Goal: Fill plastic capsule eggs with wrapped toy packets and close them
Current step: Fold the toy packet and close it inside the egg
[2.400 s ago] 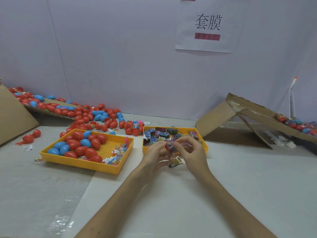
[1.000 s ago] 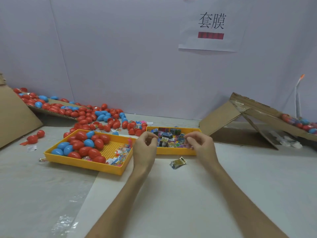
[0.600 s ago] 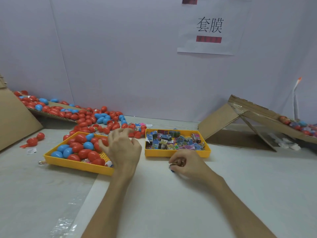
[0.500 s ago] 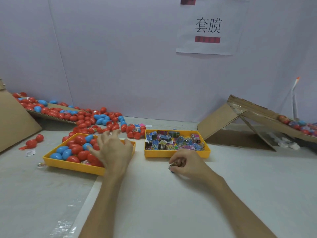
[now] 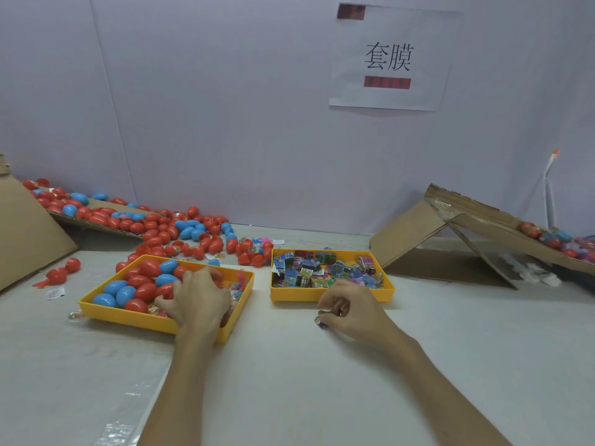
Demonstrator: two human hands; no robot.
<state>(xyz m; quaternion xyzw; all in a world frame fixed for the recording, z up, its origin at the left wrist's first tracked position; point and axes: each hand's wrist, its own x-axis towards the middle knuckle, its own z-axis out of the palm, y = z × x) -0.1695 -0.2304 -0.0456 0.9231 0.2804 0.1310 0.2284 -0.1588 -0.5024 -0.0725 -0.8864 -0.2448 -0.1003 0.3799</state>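
Seen from the head camera, your left grip (image 5: 196, 297) is down in the left yellow tray (image 5: 128, 317), fingers bent over the red and blue capsule eggs (image 5: 143, 290); I cannot tell whether it has hold of one. Your right grip (image 5: 349, 312) rests on the bench (image 5: 289, 381) just in front of the right yellow tray (image 5: 331, 293) of wrapped packets (image 5: 322, 268), fingertips pinched round one loose packet (image 5: 322, 318).
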